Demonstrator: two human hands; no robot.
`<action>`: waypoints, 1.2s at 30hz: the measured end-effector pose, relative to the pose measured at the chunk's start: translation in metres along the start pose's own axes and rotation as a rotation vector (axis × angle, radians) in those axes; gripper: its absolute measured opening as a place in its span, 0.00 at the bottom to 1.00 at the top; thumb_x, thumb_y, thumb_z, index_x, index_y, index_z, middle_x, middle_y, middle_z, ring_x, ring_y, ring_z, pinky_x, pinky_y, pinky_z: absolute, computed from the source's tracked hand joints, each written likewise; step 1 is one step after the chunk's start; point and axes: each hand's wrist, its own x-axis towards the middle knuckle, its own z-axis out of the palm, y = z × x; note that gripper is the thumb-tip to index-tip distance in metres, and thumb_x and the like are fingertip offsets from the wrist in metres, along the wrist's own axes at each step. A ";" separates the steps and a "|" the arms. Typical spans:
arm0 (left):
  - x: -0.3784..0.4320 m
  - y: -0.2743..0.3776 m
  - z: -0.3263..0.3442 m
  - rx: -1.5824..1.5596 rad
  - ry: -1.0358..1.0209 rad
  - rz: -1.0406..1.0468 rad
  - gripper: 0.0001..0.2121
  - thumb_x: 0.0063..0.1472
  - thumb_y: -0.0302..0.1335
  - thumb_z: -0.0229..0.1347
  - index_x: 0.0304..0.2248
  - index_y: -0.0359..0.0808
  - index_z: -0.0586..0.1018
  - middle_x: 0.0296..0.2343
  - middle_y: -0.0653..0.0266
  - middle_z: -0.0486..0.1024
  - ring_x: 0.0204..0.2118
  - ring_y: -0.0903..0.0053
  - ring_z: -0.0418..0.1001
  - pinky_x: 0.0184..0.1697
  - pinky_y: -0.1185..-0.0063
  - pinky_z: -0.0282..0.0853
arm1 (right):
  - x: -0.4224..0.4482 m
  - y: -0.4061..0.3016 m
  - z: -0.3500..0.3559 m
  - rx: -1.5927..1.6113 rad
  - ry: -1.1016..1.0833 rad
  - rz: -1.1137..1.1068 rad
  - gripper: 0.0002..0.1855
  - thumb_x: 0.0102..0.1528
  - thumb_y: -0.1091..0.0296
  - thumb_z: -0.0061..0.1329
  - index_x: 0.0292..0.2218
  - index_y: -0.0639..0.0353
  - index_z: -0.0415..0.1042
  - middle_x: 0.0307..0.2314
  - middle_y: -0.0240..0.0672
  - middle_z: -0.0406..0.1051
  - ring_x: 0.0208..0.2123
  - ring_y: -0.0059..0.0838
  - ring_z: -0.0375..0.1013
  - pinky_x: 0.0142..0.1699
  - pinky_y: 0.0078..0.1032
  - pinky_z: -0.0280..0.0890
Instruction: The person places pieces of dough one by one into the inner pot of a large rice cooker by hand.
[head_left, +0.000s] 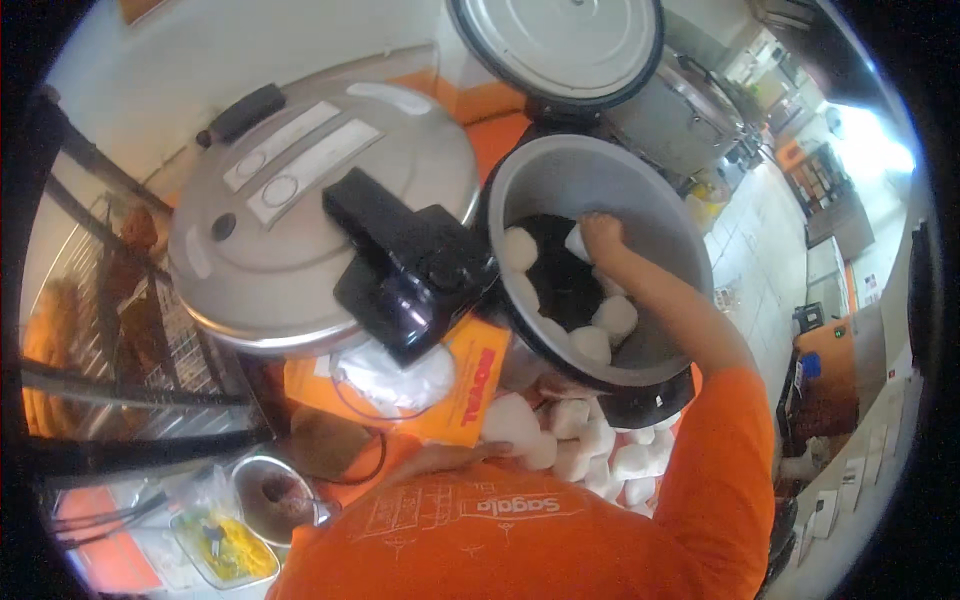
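Note:
My right hand reaches down into the grey inner pot of a large cooker with its round lid raised. Its fingers are closed around a white lump. Several other white rounded lumps line the pot's wall, around a dark bottom. Low in front of my body, my left hand is mostly hidden by my orange shirt; its fingertips are at a pile of white pieces beside the cooker. Whether those fingers grip a piece cannot be made out.
A second large cooker with a shut steel lid and black latch handle stands left. An orange packet lies below it. Lower left are a metal pot and a container of yellow food. Black rack bars cross the left side.

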 end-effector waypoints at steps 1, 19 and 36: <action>-0.002 0.003 0.000 -0.036 0.004 -0.004 0.45 0.47 0.34 0.65 0.59 0.41 0.50 0.55 0.58 0.55 0.59 0.67 0.53 0.58 0.71 0.55 | -0.006 -0.001 -0.010 0.002 0.006 -0.021 0.21 0.51 0.65 0.49 0.47 0.57 0.68 0.41 0.40 0.71 0.43 0.40 0.73 0.40 0.34 0.71; 0.012 0.070 0.047 -0.667 -0.559 0.076 0.49 0.47 0.34 0.66 0.61 0.41 0.44 0.56 0.54 0.55 0.59 0.67 0.55 0.59 0.71 0.54 | -0.301 0.031 -0.223 0.758 -0.246 -1.207 0.36 0.40 0.60 0.61 0.50 0.55 0.61 0.43 0.41 0.64 0.47 0.44 0.65 0.50 0.36 0.62; 0.001 0.055 0.012 -0.474 -0.700 0.107 0.40 0.56 0.39 0.59 0.60 0.40 0.47 0.54 0.53 0.59 0.58 0.67 0.57 0.60 0.68 0.52 | -0.002 -0.055 -0.037 0.327 0.346 -0.463 0.40 0.41 0.62 0.60 0.51 0.65 0.57 0.42 0.62 0.62 0.40 0.57 0.71 0.45 0.42 0.68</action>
